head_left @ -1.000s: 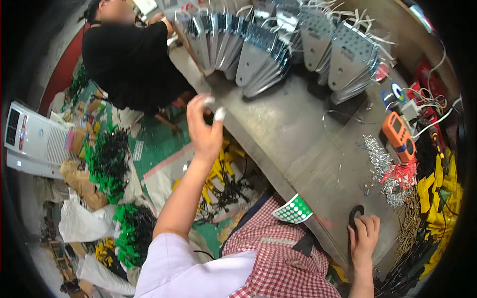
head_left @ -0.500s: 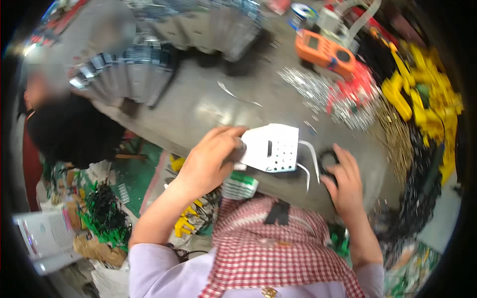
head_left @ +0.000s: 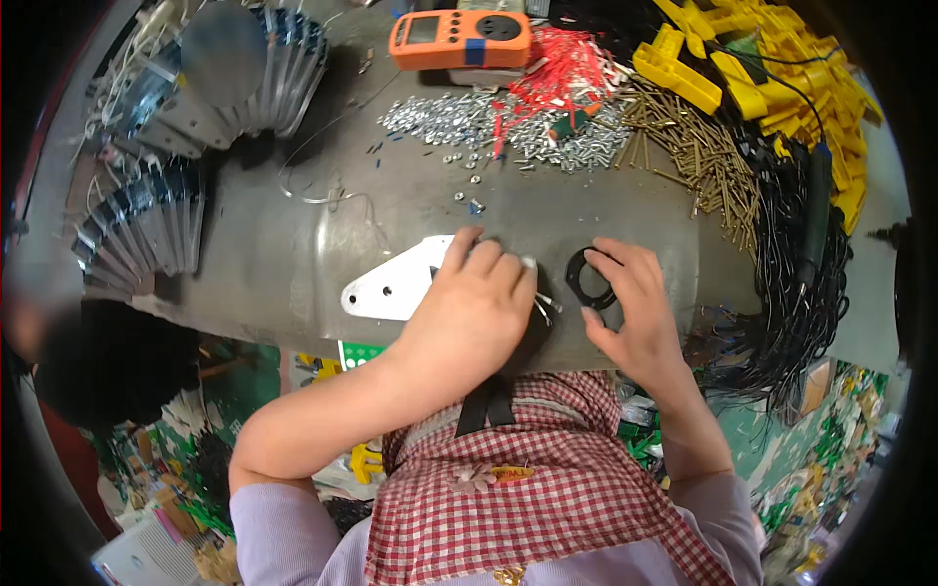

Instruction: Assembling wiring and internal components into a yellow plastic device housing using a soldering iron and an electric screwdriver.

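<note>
A white tapered plate [head_left: 389, 293] with dark holes lies on the metal bench in front of me, its narrow end pointing left. My left hand [head_left: 476, 308] covers its wide end, fingers curled over it. Two short white wires [head_left: 548, 306] stick out beside that hand. To the right, a flat black ring [head_left: 578, 280] stands tilted off the bench between the thumb and fingers of my right hand [head_left: 633, 303]. What lies beneath my left palm is hidden.
An orange meter [head_left: 459, 41] sits at the back. Heaps of silver screws [head_left: 440, 119], red-sleeved pieces [head_left: 562, 73], brass-coloured screws [head_left: 699, 161], yellow plastic parts [head_left: 762, 68] and black cables [head_left: 782, 322] line the right. Grey metal cases [head_left: 147, 220] stand left. A person with dark hair sits at far left.
The view has swung rightward. My left hand has shifted from the plate's narrow end to its wide end. My right hand, earlier beside the black ring, now has it raised on edge.
</note>
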### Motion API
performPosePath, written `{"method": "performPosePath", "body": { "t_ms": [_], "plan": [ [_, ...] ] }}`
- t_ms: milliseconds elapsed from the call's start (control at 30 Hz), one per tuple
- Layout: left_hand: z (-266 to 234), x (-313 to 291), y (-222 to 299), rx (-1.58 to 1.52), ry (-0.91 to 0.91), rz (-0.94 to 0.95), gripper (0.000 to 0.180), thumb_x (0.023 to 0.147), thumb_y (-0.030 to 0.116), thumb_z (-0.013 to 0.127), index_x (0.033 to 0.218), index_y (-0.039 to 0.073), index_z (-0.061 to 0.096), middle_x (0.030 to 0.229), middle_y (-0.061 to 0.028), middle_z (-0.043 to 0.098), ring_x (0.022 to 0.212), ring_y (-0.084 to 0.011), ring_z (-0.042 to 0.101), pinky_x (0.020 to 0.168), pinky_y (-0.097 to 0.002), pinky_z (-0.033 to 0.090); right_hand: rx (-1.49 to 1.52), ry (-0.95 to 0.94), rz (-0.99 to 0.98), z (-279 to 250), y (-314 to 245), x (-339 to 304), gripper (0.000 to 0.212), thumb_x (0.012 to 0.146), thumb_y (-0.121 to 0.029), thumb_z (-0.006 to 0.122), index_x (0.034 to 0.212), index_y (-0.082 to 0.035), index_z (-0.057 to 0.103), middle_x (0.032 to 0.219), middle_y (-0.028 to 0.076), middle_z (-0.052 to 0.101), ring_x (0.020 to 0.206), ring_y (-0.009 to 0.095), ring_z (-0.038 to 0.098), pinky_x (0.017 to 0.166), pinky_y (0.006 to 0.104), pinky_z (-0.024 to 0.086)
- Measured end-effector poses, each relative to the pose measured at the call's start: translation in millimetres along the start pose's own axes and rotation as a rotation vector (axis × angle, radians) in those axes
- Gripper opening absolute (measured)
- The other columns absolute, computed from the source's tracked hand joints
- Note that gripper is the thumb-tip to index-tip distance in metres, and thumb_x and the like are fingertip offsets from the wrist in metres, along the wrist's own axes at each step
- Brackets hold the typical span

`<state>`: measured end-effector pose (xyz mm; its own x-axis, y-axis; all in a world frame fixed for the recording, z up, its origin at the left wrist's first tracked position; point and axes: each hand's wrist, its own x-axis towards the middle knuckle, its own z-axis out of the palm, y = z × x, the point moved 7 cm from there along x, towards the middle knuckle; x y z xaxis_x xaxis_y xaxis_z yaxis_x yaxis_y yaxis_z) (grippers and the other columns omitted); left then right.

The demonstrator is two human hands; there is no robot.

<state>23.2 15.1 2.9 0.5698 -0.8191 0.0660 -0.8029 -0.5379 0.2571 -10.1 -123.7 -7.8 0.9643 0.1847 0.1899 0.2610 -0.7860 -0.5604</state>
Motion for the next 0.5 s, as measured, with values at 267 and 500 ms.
{"method": "performPosePath", "body": {
  "t_ms": [267,500],
  "plan": [
    [-3.4,13.7,-15.0,-0.170,0.091,-0.060,0.037,0.067,0.004,0.067,0.103,0.003,0.061,0.095,-0.0104,0.060,0.096,-0.0276,0.058,0.106,-0.0517,0.028,0.285,0.168,-0.030,1.1,-12.7,12.1,0.063,0.065,-0.005,0.074,0.124,-0.001,0.051,0.124,0.015,0.050,0.116,0.027,0.049,0.096,0.0362,0.042],
    [-0.6,-8.4,-16.3,-0.135,0.295,-0.188,0.060,0.055,0.013,0.078,0.108,0.003,0.052,0.112,-0.0151,0.051,0.106,-0.0378,0.050,0.098,-0.0504,0.034,0.781,-0.176,0.270,44.9,-15.2,28.8,0.088,0.072,-0.011,0.074,0.142,-0.008,0.022,0.120,0.018,0.055,0.108,0.024,0.056,0.092,0.0339,0.045]
  ]
}}
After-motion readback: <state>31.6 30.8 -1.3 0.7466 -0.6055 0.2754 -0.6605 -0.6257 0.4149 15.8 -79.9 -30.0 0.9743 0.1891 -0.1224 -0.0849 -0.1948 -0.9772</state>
